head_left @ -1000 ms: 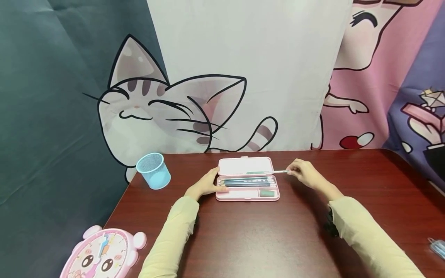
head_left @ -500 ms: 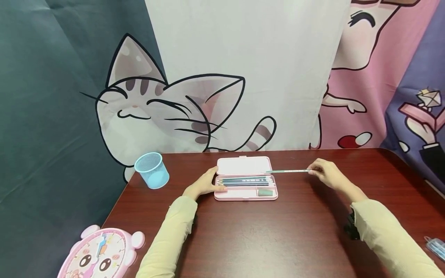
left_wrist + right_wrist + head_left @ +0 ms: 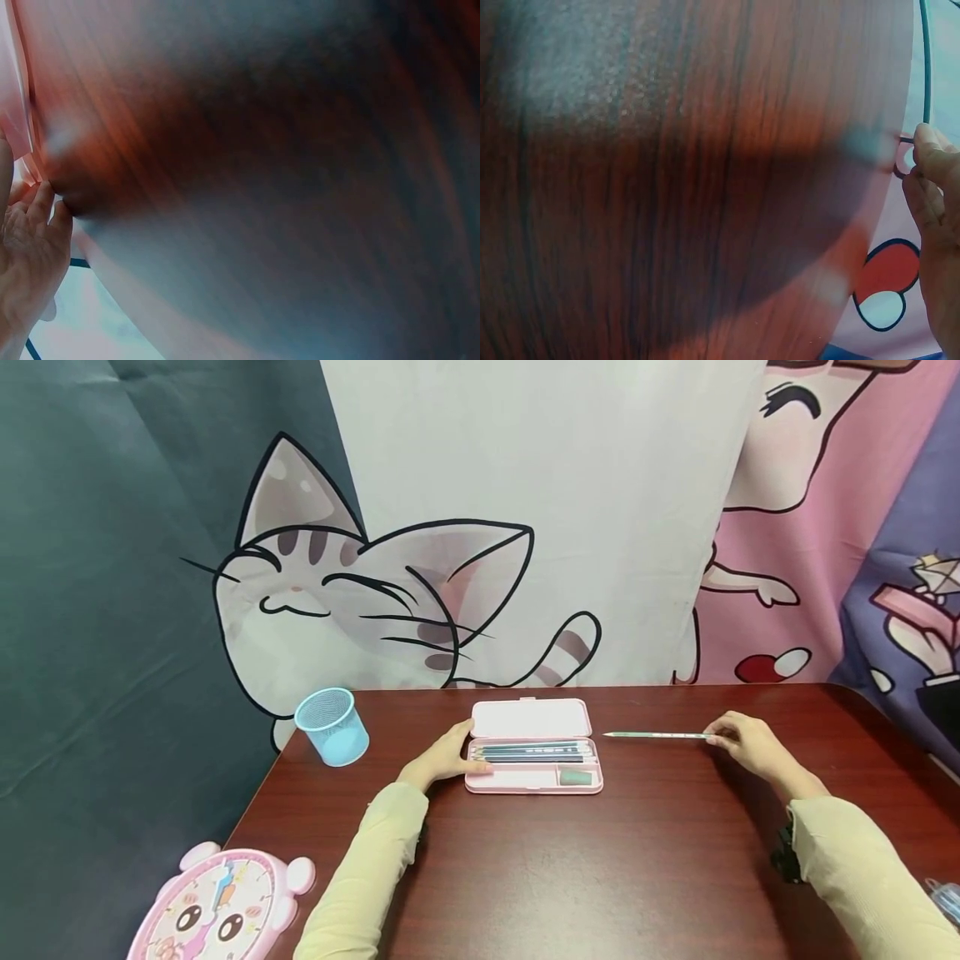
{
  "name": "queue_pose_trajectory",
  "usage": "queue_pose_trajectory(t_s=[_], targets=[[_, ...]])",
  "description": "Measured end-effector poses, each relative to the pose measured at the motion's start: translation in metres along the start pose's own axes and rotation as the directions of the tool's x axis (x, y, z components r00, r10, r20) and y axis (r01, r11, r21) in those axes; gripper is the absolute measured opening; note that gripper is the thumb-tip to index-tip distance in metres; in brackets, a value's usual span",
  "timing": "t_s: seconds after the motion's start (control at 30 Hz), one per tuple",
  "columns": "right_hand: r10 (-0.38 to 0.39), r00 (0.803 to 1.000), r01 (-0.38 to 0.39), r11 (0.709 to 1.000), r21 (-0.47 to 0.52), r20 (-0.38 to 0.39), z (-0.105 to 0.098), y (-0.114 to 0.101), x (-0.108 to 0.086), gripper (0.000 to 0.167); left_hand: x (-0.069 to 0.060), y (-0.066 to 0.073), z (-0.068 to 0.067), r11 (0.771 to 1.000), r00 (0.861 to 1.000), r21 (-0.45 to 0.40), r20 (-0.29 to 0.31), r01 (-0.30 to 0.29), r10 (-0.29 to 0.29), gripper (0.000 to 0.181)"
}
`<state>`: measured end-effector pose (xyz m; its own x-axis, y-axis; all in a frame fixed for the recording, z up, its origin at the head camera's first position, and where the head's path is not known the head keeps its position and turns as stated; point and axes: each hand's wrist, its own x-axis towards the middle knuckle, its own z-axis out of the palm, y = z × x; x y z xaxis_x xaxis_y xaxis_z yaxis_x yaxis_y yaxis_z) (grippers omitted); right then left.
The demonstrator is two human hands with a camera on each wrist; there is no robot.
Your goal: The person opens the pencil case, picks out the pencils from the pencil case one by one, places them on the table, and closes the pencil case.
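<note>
Carry pencil (image 3: 654, 735) level, pinched by its end in right hand (image 3: 753, 748); steady pink pencil case (image 3: 523, 778), gripped in left hand (image 3: 441, 760).

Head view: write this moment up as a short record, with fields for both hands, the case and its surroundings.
left hand: grips left end of pencil case
right hand: pinches green pencil, tip toward case
case: pink, open, lid lying back
contents: pencils behind, green block front right
elsewhere: blue cup and pink clock, left of case
surface: reddish-brown table
</note>
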<state>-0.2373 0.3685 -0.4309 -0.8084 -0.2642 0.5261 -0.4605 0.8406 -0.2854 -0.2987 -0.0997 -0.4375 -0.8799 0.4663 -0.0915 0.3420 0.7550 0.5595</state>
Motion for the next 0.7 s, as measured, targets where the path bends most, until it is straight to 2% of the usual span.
queue_pose_trajectory(t_s=[0.17, 0.4, 0.7], targets=[[0.025, 0.999, -0.026, 1.0, 0.015, 0.035, 0.006, 0.004, 0.002, 0.014, 0.0, -0.002, 0.0, 1.0, 1.0, -0.009, 0.004, 0.004, -0.004, 0.098], [0.017, 0.998, -0.019, 0.999, 0.028, 0.053, 0.015, 0.007, 0.002, 0.013, 0.0, -0.003, 0.001, 0.999, 0.999, -0.008, 0.009, 0.041, -0.041, 0.099], [0.024, 0.998, -0.027, 0.998, 0.049, 0.063, 0.019, 0.01, 0.0, 0.013, 0.0, -0.003, -0.001, 0.999, 0.999, -0.012, 0.014, 0.032, -0.032, 0.101]])
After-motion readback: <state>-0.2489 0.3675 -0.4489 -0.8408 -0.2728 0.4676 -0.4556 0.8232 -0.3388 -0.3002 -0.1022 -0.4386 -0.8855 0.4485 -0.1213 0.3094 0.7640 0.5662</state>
